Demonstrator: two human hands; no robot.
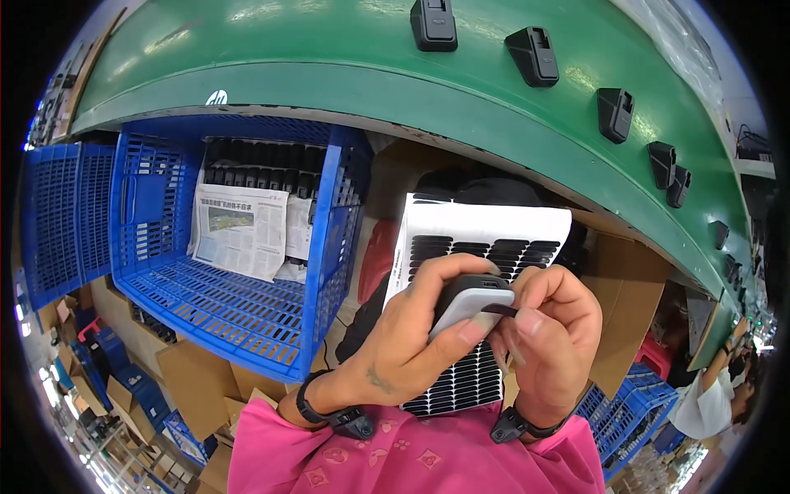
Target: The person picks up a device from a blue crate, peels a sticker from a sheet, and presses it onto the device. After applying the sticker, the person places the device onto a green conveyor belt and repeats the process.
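Observation:
My left hand (409,331) is closed around a small black device with a light grey face (467,308), tilted so that a slot shows at its upper end. Beside it, my right hand (550,333) pinches a small black strip (499,309) between thumb and finger. One end of the strip lies at the edge of the grey face; whether it is stuck there I cannot tell. Below both hands, a white sheet (487,219) with rows of black rounded stickers rests over my lap, partly covered by my hands.
A blue plastic crate (317,309) on my left holds newspaper (241,230) and rows of black devices (255,178). Across the front runs a green worktable (288,86), with several spaced black devices (533,56) on it. Cardboard (629,300) stands at right; another person's arm (716,366) shows beyond.

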